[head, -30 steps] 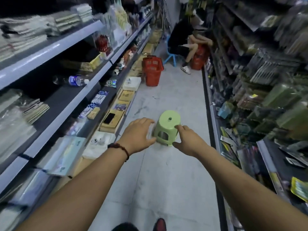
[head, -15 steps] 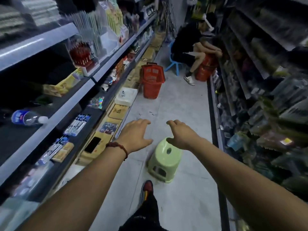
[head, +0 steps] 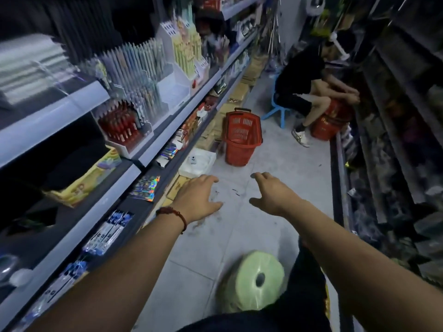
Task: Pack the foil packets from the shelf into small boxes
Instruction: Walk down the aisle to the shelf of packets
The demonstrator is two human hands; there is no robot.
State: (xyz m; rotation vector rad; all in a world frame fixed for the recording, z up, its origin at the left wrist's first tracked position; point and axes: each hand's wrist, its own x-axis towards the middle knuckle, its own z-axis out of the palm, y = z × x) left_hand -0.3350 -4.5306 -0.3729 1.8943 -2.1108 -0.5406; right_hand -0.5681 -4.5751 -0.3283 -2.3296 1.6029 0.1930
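Shiny holographic foil packets (head: 145,188) lie on the lower left shelf, and more of them (head: 169,152) sit farther along it. Blue and white packets (head: 109,232) lie on the same shelf nearer to me. My left hand (head: 197,196), with a red bead bracelet at the wrist, is stretched out over the floor just right of the shelf edge, fingers apart, holding nothing. My right hand (head: 272,194) reaches forward beside it, also with spread fingers and nothing in it. A white box (head: 199,162) sits on the floor just beyond my left hand.
A green plastic stool (head: 254,280) stands low between my arms, close to my legs. A red shopping basket (head: 241,137) is on the aisle floor ahead. A person sits on a blue stool (head: 278,111) farther down. Flat cardboard boxes (head: 176,188) line the shelf foot. Shelves flank both sides.
I have moved forward: the green stool has slid from under my hands to close beneath me. Both hands stay open and raised ahead, now level with the foil packets.
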